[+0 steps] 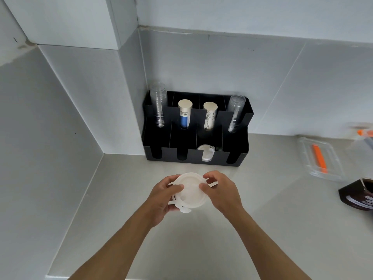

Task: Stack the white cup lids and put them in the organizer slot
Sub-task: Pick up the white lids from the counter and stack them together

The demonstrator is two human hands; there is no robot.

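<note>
A small stack of white cup lids (190, 190) is held above the counter (262, 229), just short of the black organizer (193, 156) at 12 o'clock; how many are in the stack cannot be told. The left hand (163, 197) clasps its 9 o'clock edge with thumb on top, the right hand (221, 189) pinches the 3 o'clock rim, and both forearms reach up from 6 o'clock. One lid (206, 154) stands in the third of four front slots, four cup stacks fill the back slots, and a clear tray (321, 158) lies at 3 o'clock.
</note>
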